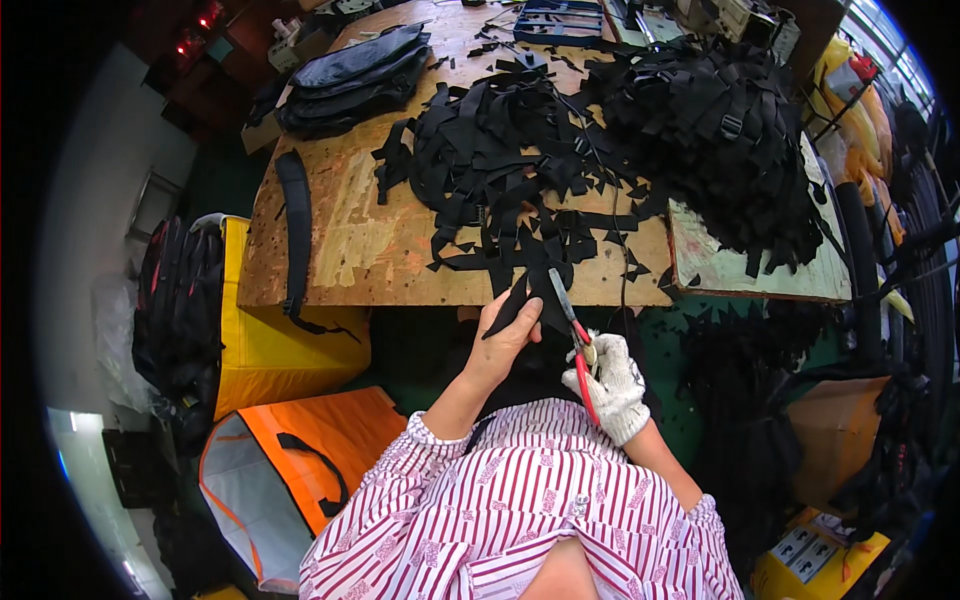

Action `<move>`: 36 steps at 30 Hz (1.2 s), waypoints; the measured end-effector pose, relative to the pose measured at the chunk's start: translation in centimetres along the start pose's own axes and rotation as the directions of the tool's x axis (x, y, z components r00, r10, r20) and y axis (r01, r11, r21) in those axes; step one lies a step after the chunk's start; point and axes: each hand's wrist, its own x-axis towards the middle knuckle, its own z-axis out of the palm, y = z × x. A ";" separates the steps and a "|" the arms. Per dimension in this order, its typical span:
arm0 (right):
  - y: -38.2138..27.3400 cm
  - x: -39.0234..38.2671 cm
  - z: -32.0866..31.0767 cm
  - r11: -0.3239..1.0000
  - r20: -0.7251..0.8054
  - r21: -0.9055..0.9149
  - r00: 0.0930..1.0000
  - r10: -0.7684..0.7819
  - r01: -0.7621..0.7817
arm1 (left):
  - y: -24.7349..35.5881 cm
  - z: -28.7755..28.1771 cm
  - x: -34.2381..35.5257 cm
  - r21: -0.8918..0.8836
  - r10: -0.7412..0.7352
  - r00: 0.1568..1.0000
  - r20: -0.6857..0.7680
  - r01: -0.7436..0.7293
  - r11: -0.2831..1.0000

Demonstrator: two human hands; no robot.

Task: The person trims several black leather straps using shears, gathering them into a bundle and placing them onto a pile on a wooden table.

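My bare left hand (508,335) is closed on a piece of black webbing (511,305) at the table's front edge, thumb pressed on top. My right hand (612,388), in a white knit glove, grips red-handled scissors (581,372). Their blades (560,290) point up and away beside the webbing, close to the left fingers. Whether the blades are apart or together is hard to make out. Just beyond both hands spreads a loose heap of black webbing pieces (480,150), with small triangular scraps around it.
A taller pile of black straps with buckles (720,140) covers the table's right side. Folded black fabric pieces (355,80) lie at the back left, and a padded strap (295,230) hangs over the front left edge. A blue tray (558,22) stands far back. An orange bag (310,455) and yellow bag (285,345) stand left below.
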 end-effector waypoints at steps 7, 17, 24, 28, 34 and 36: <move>0.7 -0.2 0.5 0.999 -0.038 -0.008 0.998 -0.041 0.041 | 0.0 0.8 -0.7 0.067 -0.017 1.000 0.025 0.015 0.998; 0.2 0.4 -0.3 0.988 0.041 -0.145 0.998 -0.050 0.055 | -0.5 -0.2 -0.5 0.074 -0.029 0.999 -0.018 0.030 0.997; 1.3 0.7 0.2 0.987 -0.027 0.113 0.993 0.115 -0.111 | -1.1 -0.1 -0.7 0.085 -0.043 0.998 0.046 0.039 0.996; 0.3 1.3 -0.4 0.912 -0.064 0.315 0.953 0.295 -0.262 | -2.8 -1.7 -0.3 -0.038 0.027 0.998 0.052 -0.025 0.999; 0.3 0.9 -0.3 0.876 -0.058 0.361 0.930 0.363 -0.319 | -3.6 -2.9 -0.1 -0.063 0.247 0.969 -0.006 -0.246 0.967; 0.2 0.8 -0.3 0.881 -0.050 0.350 0.933 0.356 -0.318 | -2.9 -2.5 0.3 0.088 0.341 0.939 -0.037 -0.337 0.937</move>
